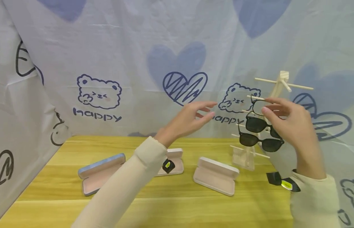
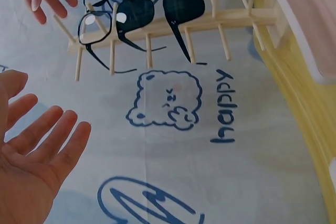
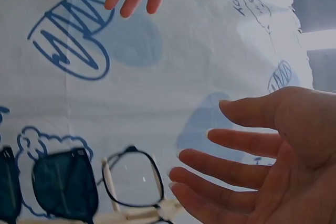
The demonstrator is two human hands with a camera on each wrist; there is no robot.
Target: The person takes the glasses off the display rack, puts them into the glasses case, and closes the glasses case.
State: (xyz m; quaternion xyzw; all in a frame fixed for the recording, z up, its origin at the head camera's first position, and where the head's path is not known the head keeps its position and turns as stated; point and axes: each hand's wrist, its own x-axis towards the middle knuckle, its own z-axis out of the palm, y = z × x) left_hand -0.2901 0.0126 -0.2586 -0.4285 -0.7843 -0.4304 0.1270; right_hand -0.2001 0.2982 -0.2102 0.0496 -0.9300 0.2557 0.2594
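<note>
A wooden display rack (image 1: 283, 76) with crossbars holds several pairs of glasses. The clear eyeglasses with thin black rims (image 3: 134, 179) hang above two pairs of dark sunglasses, an upper pair (image 1: 255, 124) and a lower pair (image 1: 249, 139). My right hand (image 1: 293, 122) is raised beside the eyeglasses. In the right wrist view its fingers are spread, the tips close to the rim with nothing gripped. My left hand (image 1: 191, 117) hovers to the left of the rack, fingers extended and apart, holding nothing; the left wrist view shows its palm (image 2: 26, 166).
On the wooden table (image 1: 154, 205) lie three opened glasses cases: a blue one (image 1: 102, 166) at left, a pale one (image 1: 177, 155) partly behind my left sleeve, and a white one (image 1: 215, 175) near the rack's foot. A printed curtain (image 1: 131, 57) hangs behind.
</note>
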